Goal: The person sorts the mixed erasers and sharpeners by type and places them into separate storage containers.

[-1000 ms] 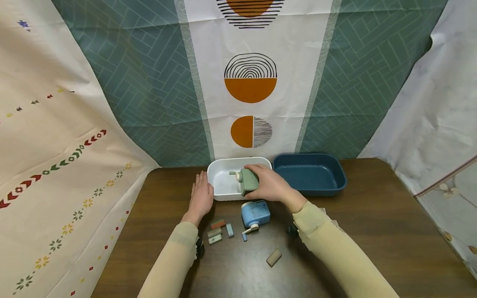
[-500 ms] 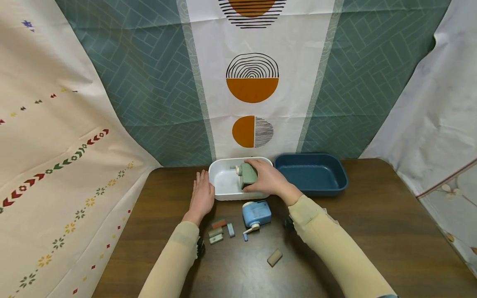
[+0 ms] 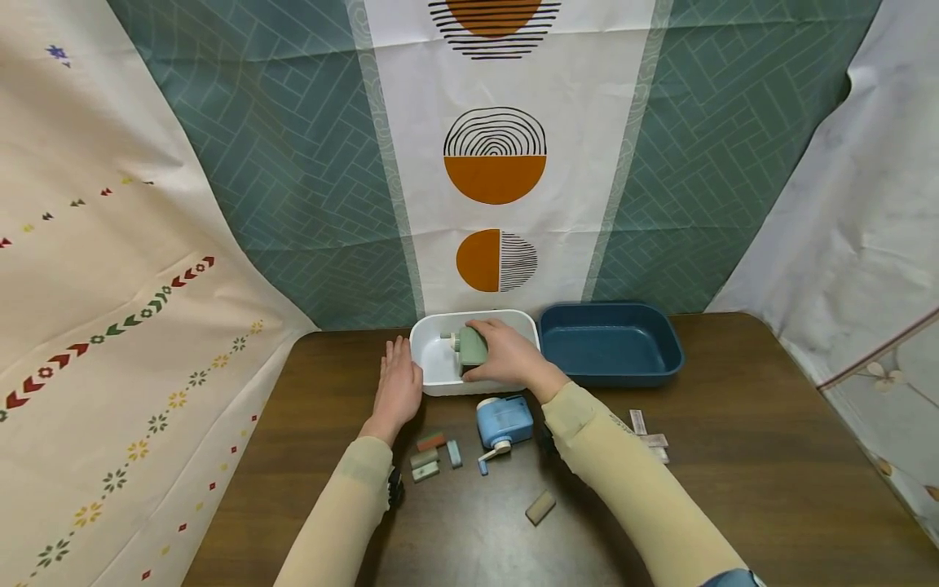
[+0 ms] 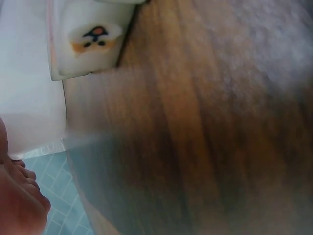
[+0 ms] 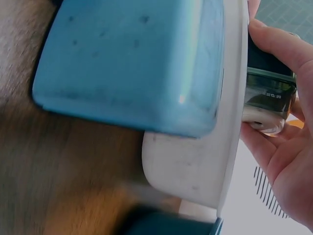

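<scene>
My right hand (image 3: 506, 356) grips a green hand-crank pencil sharpener (image 3: 473, 346) inside the white tray (image 3: 434, 363), its crank pointing left. In the right wrist view, thumb and fingers of the right hand (image 5: 296, 171) hold the sharpener (image 5: 268, 93) from both sides, beyond the tray wall (image 5: 190, 166). Fingers extended, my left hand (image 3: 398, 387) lies along the tray's left side. A blue hand-crank pencil sharpener (image 3: 506, 419) lies on the table just in front of the tray, crank toward me.
A navy tray (image 3: 609, 350) stands right of the white one. Several small erasers, including an orange-red one (image 3: 430, 441), lie near the left wrist. A tan block (image 3: 540, 507) sits nearer me. Small pale pieces (image 3: 652, 441) lie right of the right forearm. Fabric hangs behind the table.
My right hand has shifted left with the green pencil sharpener over the white tray. The pale pieces beside the right forearm have come into view. The left hand keeps its place.
</scene>
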Demonstrator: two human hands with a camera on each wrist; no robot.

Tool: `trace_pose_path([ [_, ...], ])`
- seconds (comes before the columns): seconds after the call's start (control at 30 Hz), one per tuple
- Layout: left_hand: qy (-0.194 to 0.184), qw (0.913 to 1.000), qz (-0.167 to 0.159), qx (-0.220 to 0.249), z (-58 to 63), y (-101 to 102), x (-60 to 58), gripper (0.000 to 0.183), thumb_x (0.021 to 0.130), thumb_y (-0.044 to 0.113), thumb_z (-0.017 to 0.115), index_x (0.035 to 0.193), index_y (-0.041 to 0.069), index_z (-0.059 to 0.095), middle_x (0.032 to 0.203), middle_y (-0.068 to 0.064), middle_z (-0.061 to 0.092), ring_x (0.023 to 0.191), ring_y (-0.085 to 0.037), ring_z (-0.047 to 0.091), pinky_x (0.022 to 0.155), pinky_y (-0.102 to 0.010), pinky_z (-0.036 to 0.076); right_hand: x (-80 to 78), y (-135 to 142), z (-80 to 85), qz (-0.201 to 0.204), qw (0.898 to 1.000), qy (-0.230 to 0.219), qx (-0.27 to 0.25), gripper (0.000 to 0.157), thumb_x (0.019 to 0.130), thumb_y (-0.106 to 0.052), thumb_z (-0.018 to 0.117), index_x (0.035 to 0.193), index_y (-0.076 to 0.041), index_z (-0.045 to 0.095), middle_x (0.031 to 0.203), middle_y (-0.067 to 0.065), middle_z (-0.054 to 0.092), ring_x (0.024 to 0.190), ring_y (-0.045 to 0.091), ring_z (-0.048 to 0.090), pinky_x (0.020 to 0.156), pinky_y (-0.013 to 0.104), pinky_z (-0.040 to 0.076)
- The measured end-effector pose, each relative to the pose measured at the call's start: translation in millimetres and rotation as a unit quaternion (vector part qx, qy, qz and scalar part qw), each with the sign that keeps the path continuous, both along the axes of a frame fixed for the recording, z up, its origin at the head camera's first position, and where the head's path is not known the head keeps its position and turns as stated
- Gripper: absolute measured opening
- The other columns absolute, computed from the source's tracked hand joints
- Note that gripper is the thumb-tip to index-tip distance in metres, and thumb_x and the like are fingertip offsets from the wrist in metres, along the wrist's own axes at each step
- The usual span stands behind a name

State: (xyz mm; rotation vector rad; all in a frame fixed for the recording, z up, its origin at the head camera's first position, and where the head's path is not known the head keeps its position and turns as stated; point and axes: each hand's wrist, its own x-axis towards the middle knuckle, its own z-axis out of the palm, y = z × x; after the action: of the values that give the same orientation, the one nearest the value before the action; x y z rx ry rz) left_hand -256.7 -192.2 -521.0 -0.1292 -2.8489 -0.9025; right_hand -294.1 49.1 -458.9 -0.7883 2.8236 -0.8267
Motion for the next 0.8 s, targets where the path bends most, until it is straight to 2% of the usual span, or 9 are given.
trace_pose_path([
  [0.2, -0.004, 1.0, 0.003, -0.003, 0.2, 0.8, -0.7, 0.058, 0.11, 0.011, 0.034, 0.161, -0.016, 0.027, 0.171, -0.032, 0.022, 0.163, -0.044, 0.007, 0.129, -0.06, 0.011, -4.3, -8.2, -1.7, -0.004, 1.0, 0.007, 0.011, 0.098, 0.081, -0.043, 0.093, 0.162, -0.011, 0.047, 0.159, 0.015, 0.051, 0.133, 0.03, 0.057, 0.107, 0.045, 0.051],
  [0.57, -0.019, 0.9998, 0.003, -0.005, 0.7, -0.8, 1.3, 0.058, 0.111, 0.011, 0.033, 0.163, -0.014, 0.024, 0.172, -0.031, 0.019, 0.163, -0.042, 0.005, 0.13, -0.058, 0.01, -9.1, -22.6, -7.4, -0.019, 1.0, -0.003, 0.013, 0.099, 0.081, -0.041, 0.094, 0.162, -0.011, 0.046, 0.158, 0.014, 0.052, 0.133, 0.029, 0.057, 0.107, 0.044, 0.051],
  [0.8, -0.014, 0.9999, 0.003, -0.01, 2.0, -0.2, -0.5, 0.058, 0.111, 0.011, 0.034, 0.163, -0.014, 0.025, 0.172, -0.03, 0.02, 0.163, -0.042, 0.008, 0.13, -0.058, 0.013, -12.0, -30.3, -10.7, -0.024, 0.999, -0.006, 0.025, 0.098, 0.081, -0.041, 0.093, 0.162, -0.011, 0.047, 0.158, 0.014, 0.051, 0.134, 0.029, 0.057, 0.108, 0.043, 0.051],
])
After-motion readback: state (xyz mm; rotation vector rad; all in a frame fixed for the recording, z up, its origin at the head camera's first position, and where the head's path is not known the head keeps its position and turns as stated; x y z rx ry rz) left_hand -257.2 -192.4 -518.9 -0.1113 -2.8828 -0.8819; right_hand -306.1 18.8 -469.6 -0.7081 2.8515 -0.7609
